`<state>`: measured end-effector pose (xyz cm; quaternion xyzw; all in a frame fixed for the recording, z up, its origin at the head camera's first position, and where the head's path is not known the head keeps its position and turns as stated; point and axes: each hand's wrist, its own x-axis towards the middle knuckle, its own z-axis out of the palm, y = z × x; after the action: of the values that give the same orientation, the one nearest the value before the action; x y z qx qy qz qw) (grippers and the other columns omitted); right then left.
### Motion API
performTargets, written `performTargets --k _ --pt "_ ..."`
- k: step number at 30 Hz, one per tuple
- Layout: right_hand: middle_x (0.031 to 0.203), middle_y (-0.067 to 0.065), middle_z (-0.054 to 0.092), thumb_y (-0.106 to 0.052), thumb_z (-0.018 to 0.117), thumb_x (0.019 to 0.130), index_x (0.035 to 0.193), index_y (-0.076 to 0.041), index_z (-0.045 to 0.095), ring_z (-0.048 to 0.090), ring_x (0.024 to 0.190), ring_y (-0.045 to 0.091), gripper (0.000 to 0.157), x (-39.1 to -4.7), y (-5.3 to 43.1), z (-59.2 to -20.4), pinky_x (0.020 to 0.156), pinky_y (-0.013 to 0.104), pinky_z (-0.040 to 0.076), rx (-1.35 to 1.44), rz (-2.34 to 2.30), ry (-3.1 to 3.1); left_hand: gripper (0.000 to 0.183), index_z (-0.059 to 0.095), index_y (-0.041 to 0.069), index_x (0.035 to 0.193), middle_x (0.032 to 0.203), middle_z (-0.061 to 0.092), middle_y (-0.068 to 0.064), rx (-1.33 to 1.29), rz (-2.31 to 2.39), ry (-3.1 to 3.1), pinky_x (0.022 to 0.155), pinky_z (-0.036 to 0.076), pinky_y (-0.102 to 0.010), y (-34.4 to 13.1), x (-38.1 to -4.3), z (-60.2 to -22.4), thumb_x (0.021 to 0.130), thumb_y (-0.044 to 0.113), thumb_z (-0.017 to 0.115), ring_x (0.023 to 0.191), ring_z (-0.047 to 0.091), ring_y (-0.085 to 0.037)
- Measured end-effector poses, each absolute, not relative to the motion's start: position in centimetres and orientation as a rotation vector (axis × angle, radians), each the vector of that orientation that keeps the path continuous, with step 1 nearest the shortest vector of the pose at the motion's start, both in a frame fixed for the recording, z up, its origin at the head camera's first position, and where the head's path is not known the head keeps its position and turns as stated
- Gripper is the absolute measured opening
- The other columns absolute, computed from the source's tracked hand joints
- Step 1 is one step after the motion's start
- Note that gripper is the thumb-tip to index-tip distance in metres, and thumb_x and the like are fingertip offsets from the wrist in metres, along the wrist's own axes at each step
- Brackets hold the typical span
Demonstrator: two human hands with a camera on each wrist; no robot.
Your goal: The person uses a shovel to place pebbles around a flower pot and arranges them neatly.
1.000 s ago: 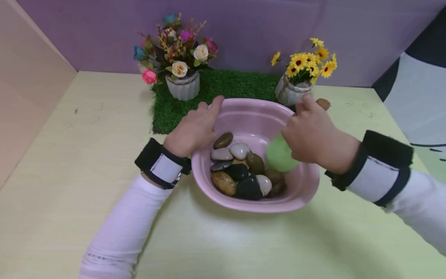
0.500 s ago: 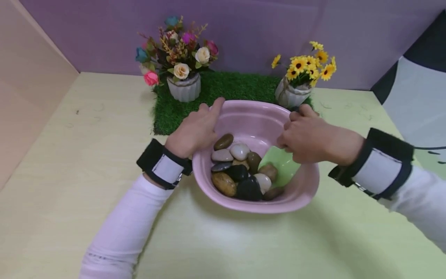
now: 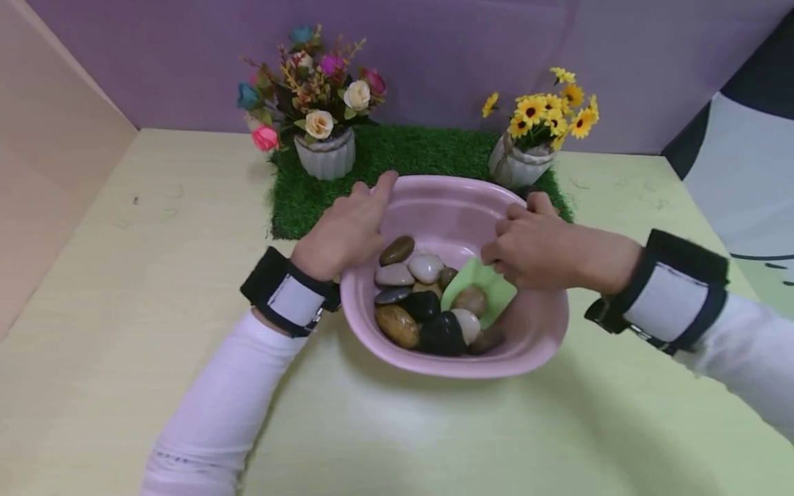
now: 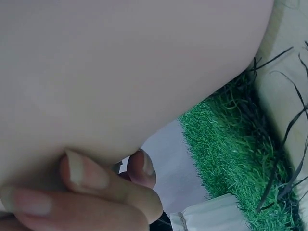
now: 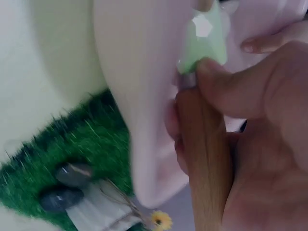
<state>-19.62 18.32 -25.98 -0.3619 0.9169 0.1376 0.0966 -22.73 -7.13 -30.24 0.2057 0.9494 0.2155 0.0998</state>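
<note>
A pink plastic basin stands on the table with several smooth stones inside, brown, black, grey and white. At its left rim my left hand holds on; in the left wrist view its fingers curl under the basin's outer wall. My right hand, over the right side, grips a small shovel by its wooden handle, thumb near the metal neck. The shovel's green blade reaches down among the stones, and a brown stone lies on it. The head view hides the handle behind the hand.
Behind the basin lies an artificial grass mat. On it stand a white pot of mixed flowers and another pot with yellow flowers. Two dark stones rest beside that second pot in the right wrist view.
My right hand has lowered and tilted the shovel, and its blade has slid left under a brown stone. The left hand keeps its place on the rim.
</note>
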Motion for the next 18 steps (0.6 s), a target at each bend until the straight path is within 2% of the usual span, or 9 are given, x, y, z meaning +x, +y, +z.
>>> performTargets --k 10,18 --pt "0.076 -0.010 0.056 -0.017 0.066 0.088 0.076 -0.035 0.061 0.039 0.076 0.020 0.023 -20.4 19.0 -26.6 0.082 0.049 0.024 -1.046 0.265 2.621 0.078 0.010 0.020 0.157 0.127 0.047 -0.025 0.621 0.655 2.809 0.065 0.056 -0.037 -7.1 -22.9 -30.3 0.098 0.028 0.060 0.087 0.061 -0.033" --pt "0.078 -0.017 0.059 -0.018 0.068 0.088 0.082 -0.038 0.063 0.042 0.079 0.018 0.021 -20.7 19.6 -26.5 0.085 0.049 0.022 -1.017 0.202 2.598 0.076 0.010 0.019 0.158 0.130 0.046 -0.026 0.621 0.616 2.807 0.065 0.056 -0.038 -7.1 -23.0 -30.2 0.099 0.028 0.058 0.087 0.061 -0.033"
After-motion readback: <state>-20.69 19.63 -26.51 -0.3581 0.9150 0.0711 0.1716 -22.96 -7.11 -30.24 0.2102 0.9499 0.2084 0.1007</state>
